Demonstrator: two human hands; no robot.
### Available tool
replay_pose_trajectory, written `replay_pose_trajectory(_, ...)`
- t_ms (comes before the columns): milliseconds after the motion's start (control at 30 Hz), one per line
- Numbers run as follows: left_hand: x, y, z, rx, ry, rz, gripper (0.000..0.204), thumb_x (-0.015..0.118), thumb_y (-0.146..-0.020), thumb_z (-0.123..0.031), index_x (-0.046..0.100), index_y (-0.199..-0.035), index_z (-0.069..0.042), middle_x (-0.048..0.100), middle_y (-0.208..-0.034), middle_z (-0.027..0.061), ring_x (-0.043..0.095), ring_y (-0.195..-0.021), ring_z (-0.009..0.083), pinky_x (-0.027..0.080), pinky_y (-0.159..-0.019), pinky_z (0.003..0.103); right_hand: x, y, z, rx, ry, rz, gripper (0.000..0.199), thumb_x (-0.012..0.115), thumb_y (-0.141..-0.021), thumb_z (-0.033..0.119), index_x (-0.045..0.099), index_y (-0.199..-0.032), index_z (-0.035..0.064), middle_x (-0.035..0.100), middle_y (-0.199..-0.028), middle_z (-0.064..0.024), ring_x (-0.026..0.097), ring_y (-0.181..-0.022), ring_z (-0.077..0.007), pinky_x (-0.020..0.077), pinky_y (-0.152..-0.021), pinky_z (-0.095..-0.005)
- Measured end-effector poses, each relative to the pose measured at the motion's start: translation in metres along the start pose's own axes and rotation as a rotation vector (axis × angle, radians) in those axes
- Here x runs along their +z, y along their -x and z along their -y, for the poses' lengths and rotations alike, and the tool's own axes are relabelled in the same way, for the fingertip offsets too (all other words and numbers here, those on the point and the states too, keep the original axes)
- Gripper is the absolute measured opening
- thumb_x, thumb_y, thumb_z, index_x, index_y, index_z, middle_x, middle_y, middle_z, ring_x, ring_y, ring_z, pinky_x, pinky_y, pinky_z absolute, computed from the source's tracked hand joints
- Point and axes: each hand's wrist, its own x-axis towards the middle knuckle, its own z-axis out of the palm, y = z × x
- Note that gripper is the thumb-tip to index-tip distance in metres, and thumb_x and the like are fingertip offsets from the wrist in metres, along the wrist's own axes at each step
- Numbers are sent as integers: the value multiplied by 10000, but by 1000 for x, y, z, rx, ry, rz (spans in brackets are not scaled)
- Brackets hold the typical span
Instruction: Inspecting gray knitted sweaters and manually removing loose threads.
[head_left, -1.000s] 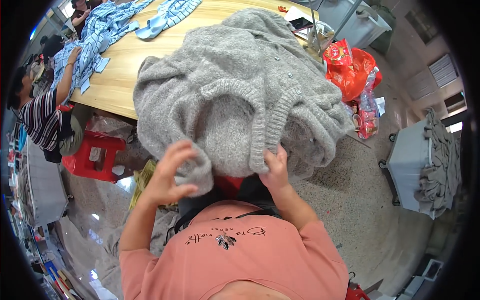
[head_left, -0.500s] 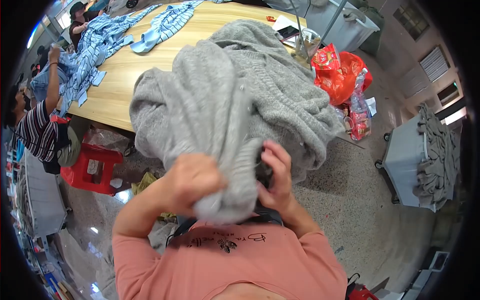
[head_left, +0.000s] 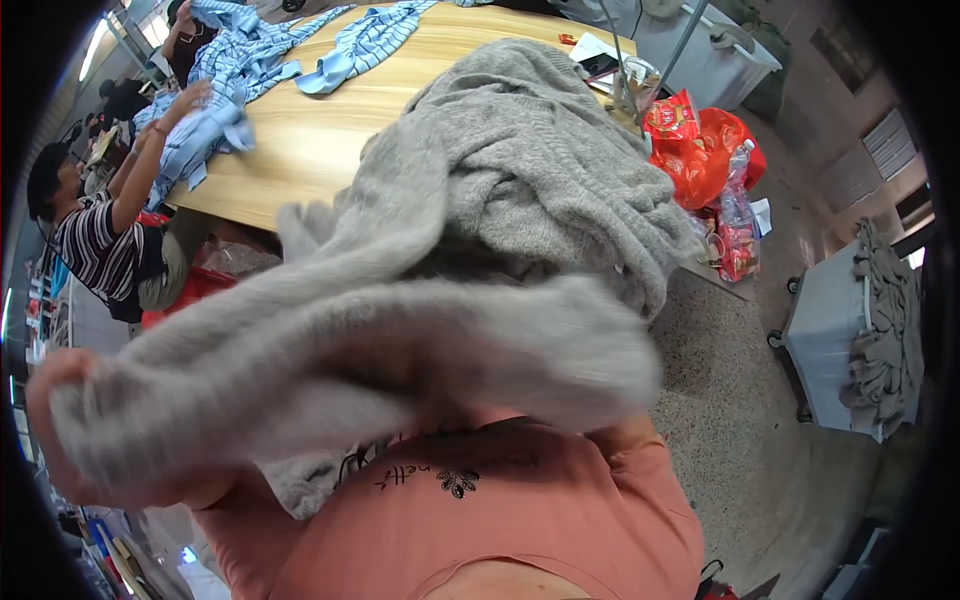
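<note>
A grey knit sweater (head_left: 380, 330) is stretched across in front of my chest, smeared by motion. Its left end is gripped by my left hand (head_left: 62, 375), far out to the left, with the fingers wrapped round the fabric. At the right, the cloth covers my right hand; only its forearm (head_left: 625, 440) shows, so its fingers cannot be made out. Beyond, a heap of the same grey knitwear (head_left: 540, 150) lies on the wooden table (head_left: 300, 150), partly hanging over its near edge. The stretched piece seems to run up into that heap.
Across the table's left side, a person in a striped top (head_left: 95, 240) handles blue striped garments (head_left: 200, 140); another person is behind. Red plastic bags (head_left: 705, 150) and a bottle lie at the table's right corner. A wheeled bin (head_left: 825, 320) with grey cloth stands to the right.
My left hand has swung far left, drawing the grey sweater out wide. My right hand has gone behind the cloth. The person at the left has moved the blue garment toward the table.
</note>
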Motion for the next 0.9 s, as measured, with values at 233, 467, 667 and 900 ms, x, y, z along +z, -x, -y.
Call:
replay_pose_trajectory(233, 41, 10, -11, -281, 36, 410, 195, 570, -754, -155, 572, -906, -32, 600, -707, 74, 593, -612, 224, 461, -555, 319, -41, 113, 5, -364, 557, -1638, 194, 565, -747, 181, 539, -809, -1, 541, -710, -89, 542, -634, -219, 450, -598, -333)
replay_pose_trajectory(467, 193, 172, -64, -298, 354, 1453, 280, 593, -625, -152, 506, -867, -40, 593, -756, 221, 576, -769, 389, 450, -660, 472, -25, 58, -36, 978, 944, -132, 245, 610, -681, 148, 558, -879, 15, 595, -835, -123, 582, -752, -306, 451, -693, -384)
replay_pose_trajectory(667, 173, 222, -91, -385, 751, 1268, 325, 653, -567, -80, 519, -859, -26, 563, -685, 195, 557, -699, 384, 433, -593, 435, 13, 9, -59, 149, 568, -376, 578, 681, -632, 149, 473, -1154, 16, 496, -1155, -178, 443, -1123, -321, 363, -912, -380)
replay_pose_trajectory(900, 179, 241, -20, -297, 827, 1318, 324, 640, -564, -95, 555, -867, -17, 578, -764, 169, 559, -771, 350, 445, -669, 402, 17, -50, -80, 316, 41, -151, 302, 645, -702, 76, 574, -980, -18, 604, -860, -93, 553, -770, -123, 442, -700, -254)
